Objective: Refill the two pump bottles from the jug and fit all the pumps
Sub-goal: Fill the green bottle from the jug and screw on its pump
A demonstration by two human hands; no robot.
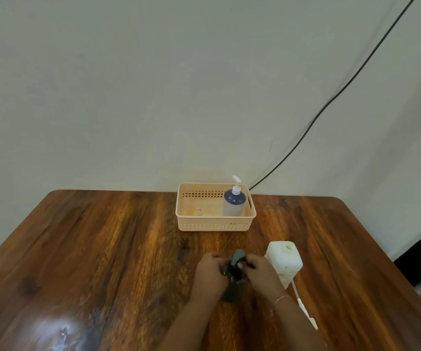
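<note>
A dark pump bottle (230,291) stands on the wooden table (103,249) in front of me. My left hand (210,272) wraps its upper body. My right hand (257,271) pinches the collar of its dark grey pump (238,255), which sits on the neck. Just to the right stands the white jug (284,260), its cap on top. A loose white pump (305,309) lies on the table behind my right forearm, partly hidden. A blue bottle with a white pump (234,201) stands upright in the right end of the peach basket (191,224).
The basket sits at the far edge of the table against a pale wall. A black cable (330,102) runs down the wall to the table's back edge. A glare patch marks the near left of the tabletop.
</note>
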